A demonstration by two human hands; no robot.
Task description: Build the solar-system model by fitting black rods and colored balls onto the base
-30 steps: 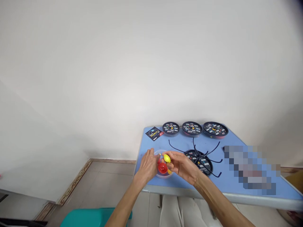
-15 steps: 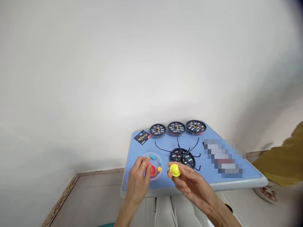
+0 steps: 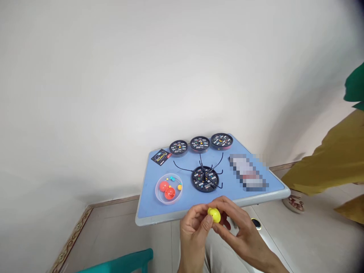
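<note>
Just in front of the table's near edge, my left hand (image 3: 195,233) and my right hand (image 3: 240,229) meet around a small yellow plastic ball shell (image 3: 214,215). Fingers and thumbs of both hands close on it, so part of it is hidden. I cannot tell whether it is one half or two halves together. On the table, a clear round dish (image 3: 157,196) holds two red ball pieces (image 3: 170,193) and several small yellow and teal pieces. Beyond my hands stands a black round base (image 3: 198,185) with several thin curved arms.
Three round black-topped containers (image 3: 200,143) line the back of the blue table (image 3: 150,212), beside a black card (image 3: 160,157). A blurred object (image 3: 248,174) lies at right. A teal chair (image 3: 122,261) is at lower left. Another person's legs (image 3: 315,167) stand at right.
My left hand has left the dish and come over to the yellow shell, which my right hand has brought nearer my body. The view has shifted, and more of the other person shows.
</note>
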